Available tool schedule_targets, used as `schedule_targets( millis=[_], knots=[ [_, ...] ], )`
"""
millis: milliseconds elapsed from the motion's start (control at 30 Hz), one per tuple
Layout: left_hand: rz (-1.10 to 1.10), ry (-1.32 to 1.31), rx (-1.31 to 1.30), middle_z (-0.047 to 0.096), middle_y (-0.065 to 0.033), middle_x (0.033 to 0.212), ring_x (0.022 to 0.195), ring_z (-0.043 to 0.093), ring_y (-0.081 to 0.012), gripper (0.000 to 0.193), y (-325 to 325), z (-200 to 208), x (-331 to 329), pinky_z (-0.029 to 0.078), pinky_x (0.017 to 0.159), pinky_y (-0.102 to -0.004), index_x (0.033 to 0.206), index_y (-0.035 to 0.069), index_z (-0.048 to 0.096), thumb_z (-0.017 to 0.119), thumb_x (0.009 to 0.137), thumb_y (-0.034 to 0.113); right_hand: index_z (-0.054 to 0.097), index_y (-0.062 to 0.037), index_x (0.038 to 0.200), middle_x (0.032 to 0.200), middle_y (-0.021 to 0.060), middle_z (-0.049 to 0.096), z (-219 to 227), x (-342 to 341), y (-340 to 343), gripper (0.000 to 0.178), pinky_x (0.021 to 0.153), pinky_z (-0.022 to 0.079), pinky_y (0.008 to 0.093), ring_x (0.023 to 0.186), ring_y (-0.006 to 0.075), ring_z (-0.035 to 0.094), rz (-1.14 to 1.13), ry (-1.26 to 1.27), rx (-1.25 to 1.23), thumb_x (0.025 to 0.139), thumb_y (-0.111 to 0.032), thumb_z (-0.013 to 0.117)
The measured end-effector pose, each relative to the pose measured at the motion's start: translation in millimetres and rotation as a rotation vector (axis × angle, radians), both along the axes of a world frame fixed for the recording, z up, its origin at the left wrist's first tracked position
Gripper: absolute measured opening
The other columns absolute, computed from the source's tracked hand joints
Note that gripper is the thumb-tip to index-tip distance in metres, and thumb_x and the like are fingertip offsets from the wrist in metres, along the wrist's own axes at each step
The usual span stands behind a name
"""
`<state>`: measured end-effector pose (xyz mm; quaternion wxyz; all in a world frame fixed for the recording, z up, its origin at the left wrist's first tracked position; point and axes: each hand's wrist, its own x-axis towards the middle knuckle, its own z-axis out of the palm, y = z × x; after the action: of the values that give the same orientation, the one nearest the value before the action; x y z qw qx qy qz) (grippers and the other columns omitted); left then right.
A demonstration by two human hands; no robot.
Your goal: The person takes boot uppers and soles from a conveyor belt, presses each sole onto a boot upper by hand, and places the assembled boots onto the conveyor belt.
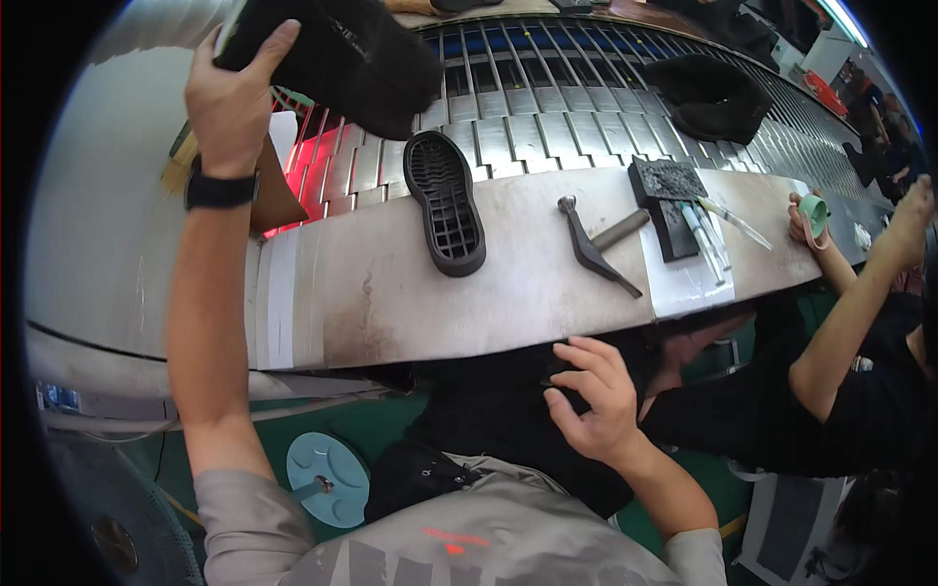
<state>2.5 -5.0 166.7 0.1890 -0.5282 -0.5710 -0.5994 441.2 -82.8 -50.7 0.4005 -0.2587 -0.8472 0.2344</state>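
Observation:
High at the left, my left hand (234,98) grips a black boot (342,63) with its thumb across the dark material, over the slatted metal conveyor. A black rubber shoe sole (446,207) lies on the worn bench (342,293), its ridged and gridded side up. My right hand (598,400) hangs just off the bench's front edge, fingers bent and apart, with nothing clear between them against the black clothing. Nearest to it on the bench is a hammer (584,244) with a dark head, beside a short grey-brown rod (621,230).
A black block (668,186) stands on the bench beside several slim pens or brushes (705,234). Another black boot (711,98) rests on the conveyor (528,127). On the right, a co-worker's hand (799,223) holds a pale green ring-shaped object. A blue round stool (328,479) stands below left.

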Motion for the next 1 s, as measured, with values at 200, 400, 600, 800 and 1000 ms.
schedule_targets(
  millis=[200,400,600,800,1000],
  knots=[
    [-0.572,-0.735,0.124,0.072,-0.0085,0.131,0.115,0.07,-0.0237,0.044,-128,-37,90,0.06,0.094,-0.0425,0.141,0.003,0.062,0.071,0.105,0.027,0.074,0.0002,0.103,0.126,0.0191,0.073,16,-20,-53,0.024,0.097,0.057,0.0436,0.116,0.0379,0.069,0.172,0.082,-0.203,0.083,-0.009,0.083],
    [-1.127,-1.349,0.042,0.055,-0.0078,0.159,0.145,0.054,-0.0276,0.061,-204,-138,186,0.043,0.124,-0.0491,0.16,0.012,0.046,0.061,0.109,0.042,0.075,0.0002,0.118,0.122,0.0179,0.074,13,-29,-71,0.032,0.096,0.056,0.0455,0.111,0.0354,0.071,0.129,0.041,-0.116,0.091,-0.017,0.077],
    [-1.186,-1.639,-0.626,0.061,-0.0106,0.153,0.136,0.062,-0.0281,0.062,-219,-209,239,0.051,0.113,-0.0477,0.157,0.007,0.045,0.055,0.111,0.046,0.064,-0.0026,0.138,0.132,0.0145,0.072,-9,15,-72,0.053,0.106,0.053,0.0476,0.119,0.0312,0.07,0.049,0.409,-0.891,0.097,-0.034,0.075],
    [-1.088,-1.549,-0.986,0.06,-0.0136,0.15,0.13,0.066,-0.0308,0.066,-221,-233,256,0.063,0.096,-0.0475,0.157,0.007,0.042,0.044,0.113,0.056,0.06,-0.0032,0.143,0.136,0.0152,0.07,-32,37,-77,0.058,0.108,0.052,0.0483,0.121,0.0319,0.069,-0.034,0.604,-1.202,0.098,-0.039,0.072],
    [-1.109,-1.568,-1.029,0.057,-0.0126,0.148,0.126,0.067,-0.0285,0.077,-217,-247,255,0.065,0.088,-0.0427,0.157,0.007,0.035,0.058,0.106,0.059,0.056,-0.0039,0.147,0.14,0.016,0.067,-46,44,-81,0.064,0.111,0.05,0.049,0.122,0.0326,0.069,-0.076,0.755,-1.329,0.1,-0.044,0.07]
  ],
)
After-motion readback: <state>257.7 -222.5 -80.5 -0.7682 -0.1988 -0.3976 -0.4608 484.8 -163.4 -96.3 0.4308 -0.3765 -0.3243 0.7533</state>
